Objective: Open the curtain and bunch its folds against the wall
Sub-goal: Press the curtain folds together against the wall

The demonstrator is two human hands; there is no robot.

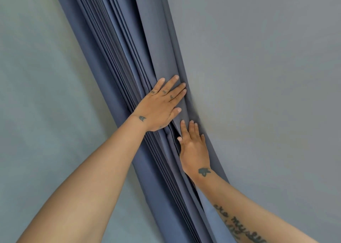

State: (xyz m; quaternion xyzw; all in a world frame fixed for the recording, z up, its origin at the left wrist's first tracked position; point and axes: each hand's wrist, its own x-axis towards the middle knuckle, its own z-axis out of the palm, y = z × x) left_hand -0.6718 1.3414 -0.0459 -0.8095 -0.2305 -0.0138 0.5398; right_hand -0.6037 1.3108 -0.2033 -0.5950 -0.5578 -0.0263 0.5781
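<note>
A blue-grey curtain (pixel 118 62) hangs in a tight bundle of several narrow folds, running diagonally from the top left to the bottom middle of the head view. My left hand (pixel 160 106) lies flat on the folds, fingers spread and pointing up to the right, pressing the fabric toward the grey wall (pixel 267 76). Just below it my right hand (pixel 193 148) also rests flat on the outermost fold, fingers extended upward and close together. Neither hand has fabric pinched in it; both press with open palms.
A paler grey-green surface (pixel 36 95) fills the left side beside the bundled curtain. The grey wall covers the whole right side. Both forearms reach in from the bottom corners.
</note>
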